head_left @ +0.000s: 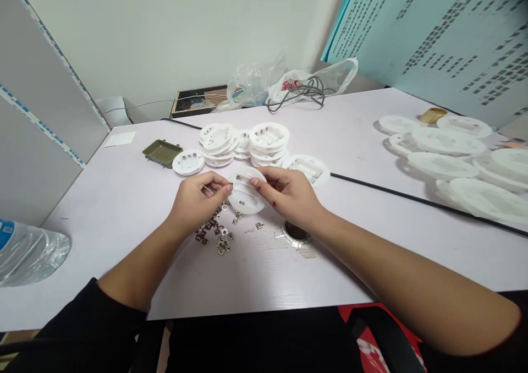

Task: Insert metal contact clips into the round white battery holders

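A round white plastic battery holder [246, 198] is held up just above the table, with my right hand [286, 195] gripping its right edge. My left hand [195, 201] pinches a small metal contact clip [229, 186] at the holder's left side. Below that hand lies a loose heap of metal clips [215, 235], with a few strays [258, 225] to the right. Stacks of similar white holders [269, 140] stand just beyond my hands, partly behind the held one. Part of the heap is hidden under my left hand.
A green plastic case [162, 153] and a single white holder [188, 162] lie at the back left. Larger white discs [445, 141] cover the right table section. A water bottle [28, 252] lies at the left edge, and a black-centred ring [296, 232] sits near my right wrist.
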